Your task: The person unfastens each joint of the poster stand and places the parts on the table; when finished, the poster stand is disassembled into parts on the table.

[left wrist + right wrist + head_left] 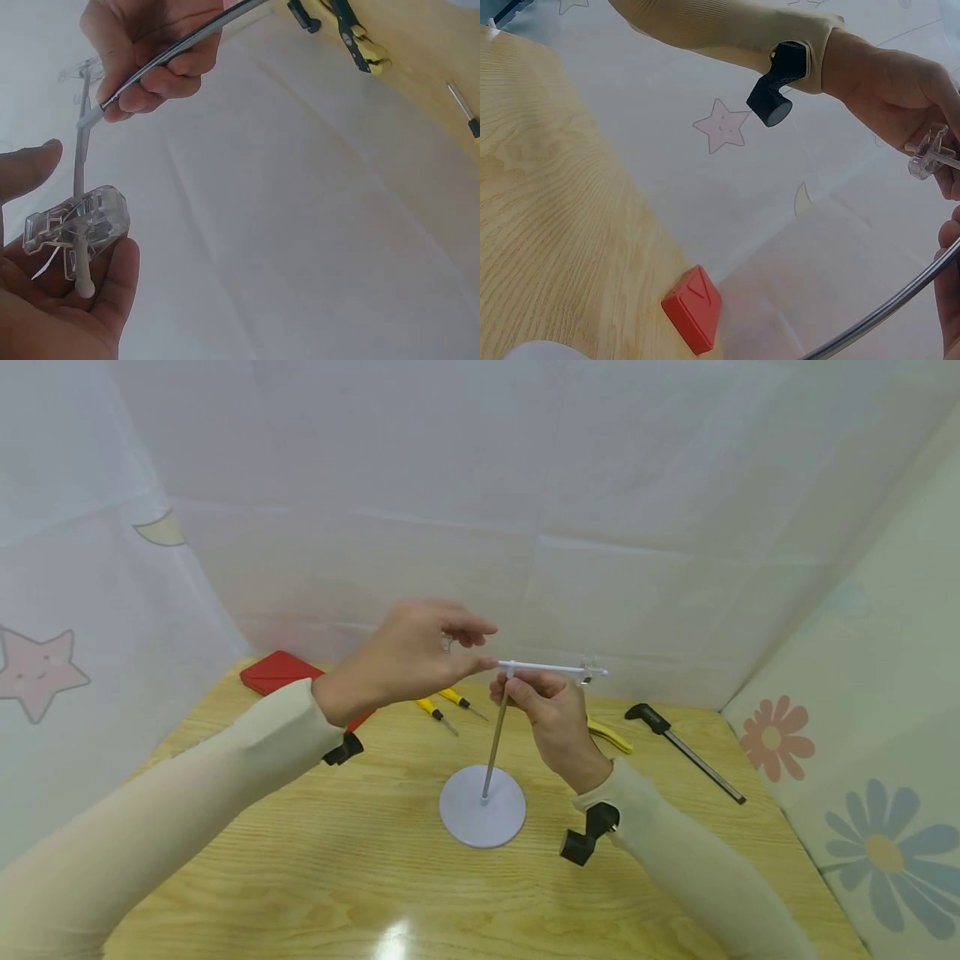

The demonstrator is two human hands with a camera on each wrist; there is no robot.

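A small stand rests on the wooden table (300,877): round white base (482,810), thin metal rod (493,747) and a white crossbar (551,668) on top. My right hand (551,714) grips the rod just under the crossbar, its fingers curled round the rod (187,45). My left hand (416,652) is at the crossbar's left end, holding a clear plastic clip (75,229) between thumb and fingers; the clip sits on the bar. That clip (930,150) also shows at my left fingertips. A second clear clip (588,670) hangs at the bar's right end.
A red box (281,675) lies at the table's back left. Two yellow screwdrivers (450,703), yellow-handled pliers (611,735) and a black-handled tool (686,750) lie behind the stand. White cloth walls enclose the table on the far and left sides, a flowered panel on the right.
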